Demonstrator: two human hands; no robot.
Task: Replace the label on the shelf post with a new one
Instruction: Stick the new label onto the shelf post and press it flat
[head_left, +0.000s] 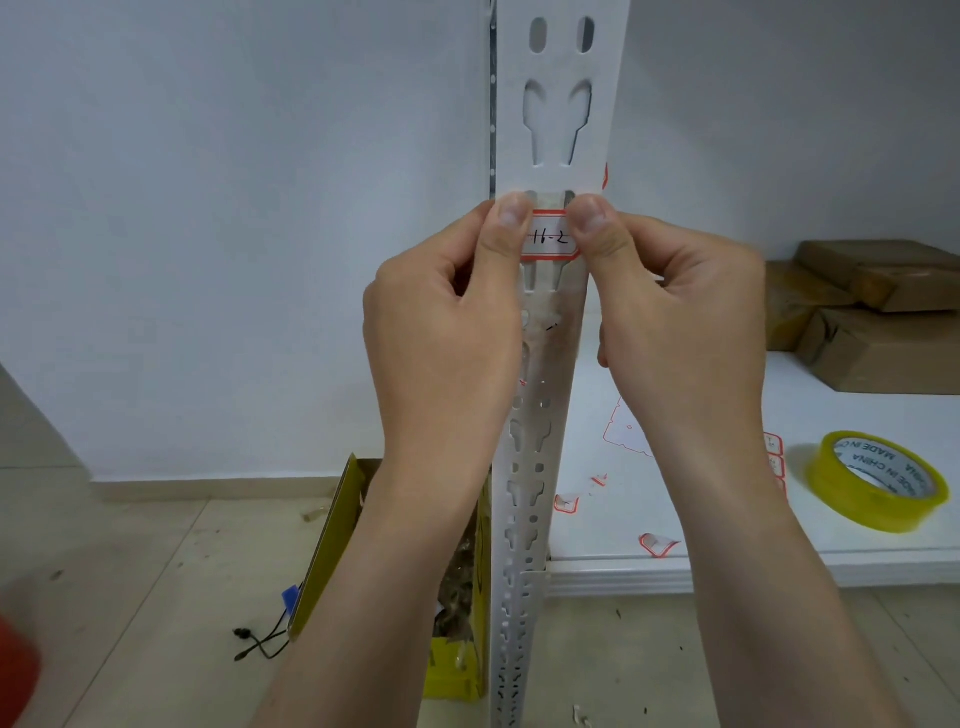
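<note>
A white perforated shelf post (558, 119) runs up the middle of the view. On its front face sits a white label (549, 239) with a red border and handwritten black marks. My left hand (447, 322) presses its thumb on the label's left edge. My right hand (675, 312) presses its thumb on the right edge. Both thumbs hold the label flat against the post, and the other fingers curl behind it. Old tape residue shows on the post just below the label.
A roll of yellowish clear tape (878, 480) lies on the white shelf board (727, 556) at right, with a red-bordered label sheet (774, 457) and peeled label scraps (657, 544). Brown cardboard parcels (872, 312) are stacked behind. A yellow box (332, 540) of scraps stands on the floor left of the post.
</note>
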